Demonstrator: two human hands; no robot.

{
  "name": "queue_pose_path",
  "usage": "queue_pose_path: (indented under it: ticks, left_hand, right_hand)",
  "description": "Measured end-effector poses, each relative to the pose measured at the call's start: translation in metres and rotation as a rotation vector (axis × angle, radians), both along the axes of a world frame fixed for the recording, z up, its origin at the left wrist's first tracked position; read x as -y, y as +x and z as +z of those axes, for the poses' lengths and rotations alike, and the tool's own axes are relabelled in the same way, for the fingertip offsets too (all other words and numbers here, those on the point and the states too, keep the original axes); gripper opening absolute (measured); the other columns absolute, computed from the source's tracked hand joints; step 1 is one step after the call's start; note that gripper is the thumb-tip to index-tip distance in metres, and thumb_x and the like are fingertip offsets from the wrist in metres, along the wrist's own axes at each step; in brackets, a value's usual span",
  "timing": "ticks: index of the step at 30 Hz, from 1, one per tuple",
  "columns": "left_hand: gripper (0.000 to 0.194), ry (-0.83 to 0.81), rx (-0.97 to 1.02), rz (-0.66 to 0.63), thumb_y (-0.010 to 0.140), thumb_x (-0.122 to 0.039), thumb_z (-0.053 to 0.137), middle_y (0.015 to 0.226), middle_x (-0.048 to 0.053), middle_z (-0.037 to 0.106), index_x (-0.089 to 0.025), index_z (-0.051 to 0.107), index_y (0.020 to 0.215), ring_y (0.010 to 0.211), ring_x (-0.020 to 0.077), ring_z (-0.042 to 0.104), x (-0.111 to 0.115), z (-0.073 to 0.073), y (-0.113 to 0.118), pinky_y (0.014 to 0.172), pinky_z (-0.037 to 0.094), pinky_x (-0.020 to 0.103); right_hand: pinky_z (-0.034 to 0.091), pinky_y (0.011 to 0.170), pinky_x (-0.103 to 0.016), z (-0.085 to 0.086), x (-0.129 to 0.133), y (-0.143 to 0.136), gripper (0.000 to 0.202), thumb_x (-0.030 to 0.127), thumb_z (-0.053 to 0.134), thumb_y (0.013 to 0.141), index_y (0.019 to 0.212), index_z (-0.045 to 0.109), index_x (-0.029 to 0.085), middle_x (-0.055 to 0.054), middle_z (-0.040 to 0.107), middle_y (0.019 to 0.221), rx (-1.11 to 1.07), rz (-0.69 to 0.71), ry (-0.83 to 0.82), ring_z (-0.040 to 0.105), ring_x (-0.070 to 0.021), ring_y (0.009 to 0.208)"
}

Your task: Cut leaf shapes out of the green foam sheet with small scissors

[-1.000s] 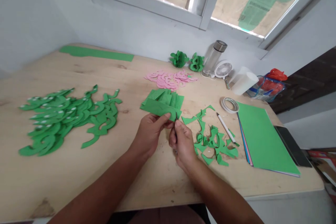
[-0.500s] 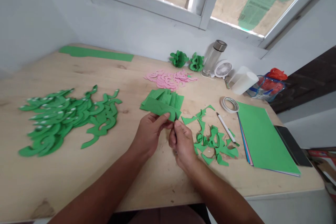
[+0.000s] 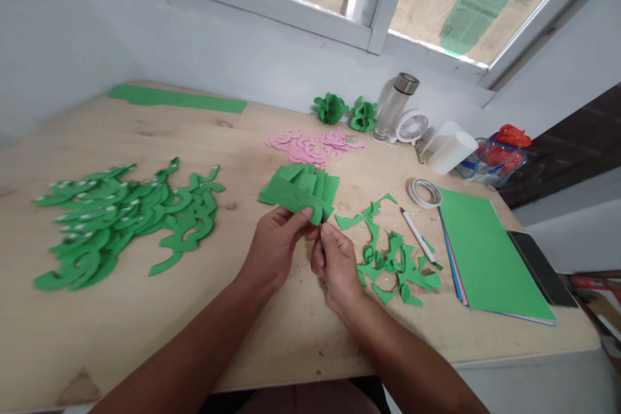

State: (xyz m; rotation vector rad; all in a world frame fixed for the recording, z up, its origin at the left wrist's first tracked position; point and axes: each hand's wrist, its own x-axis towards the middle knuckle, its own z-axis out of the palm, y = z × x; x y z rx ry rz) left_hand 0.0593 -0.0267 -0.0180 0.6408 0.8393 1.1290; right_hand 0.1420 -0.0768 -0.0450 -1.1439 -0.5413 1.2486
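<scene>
Green paper strips (image 3: 328,186) form a stack, our reference for all positions. Over its near edge, we pinch one green piece (image 3: 294,198) between the thumb and fingers of the left hand (image 3: 274,242). We grip a dark-tipped tool (image 3: 323,215) in the closed right hand (image 3: 339,259), just nearer than the stack; the tip is at the held piece's right end, and our fingers hide most of the handle. Left of the stack we have curved green cutouts (image 3: 140,208); just beyond it, pink cutouts (image 3: 308,147). Right of it lie green offcuts (image 3: 394,249), a white pen (image 3: 417,235) and, farther out, a tape roll (image 3: 427,205).
</scene>
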Motion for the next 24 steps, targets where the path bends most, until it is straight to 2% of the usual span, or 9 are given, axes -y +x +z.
queue_pose_path:
  ticks: [7,24]
  left_hand:
    - [0.019,0.041,-0.077,-0.018,0.061,-0.027,0.086,0.053,-0.004,0.057,-0.017,0.070,0.064,0.056,0.0126,0.051,-0.0004,0.0003,-0.0017,0.063,0.046,0.027]
    - [0.016,0.020,-0.093,-0.024,0.058,-0.025,0.086,0.059,-0.001,0.065,-0.016,0.074,0.064,0.056,0.0124,0.053,-0.0004,0.0011,-0.0018,0.061,0.048,0.027]
  right_hand:
    - [0.014,0.037,-0.022,0.0000,-0.0005,0.0001,0.055,0.074,0.074,0.073,0.070,0.062,0.020,0.012,0.038,0.039,0.002,0.001,0.007,0.022,-0.0062,0.035]
    - [0.014,0.037,-0.022,0.0017,-0.0015,0.0020,0.057,0.075,0.077,0.069,0.068,0.064,0.019,0.011,0.039,0.041,-0.016,0.001,-0.011,0.022,-0.0055,0.037]
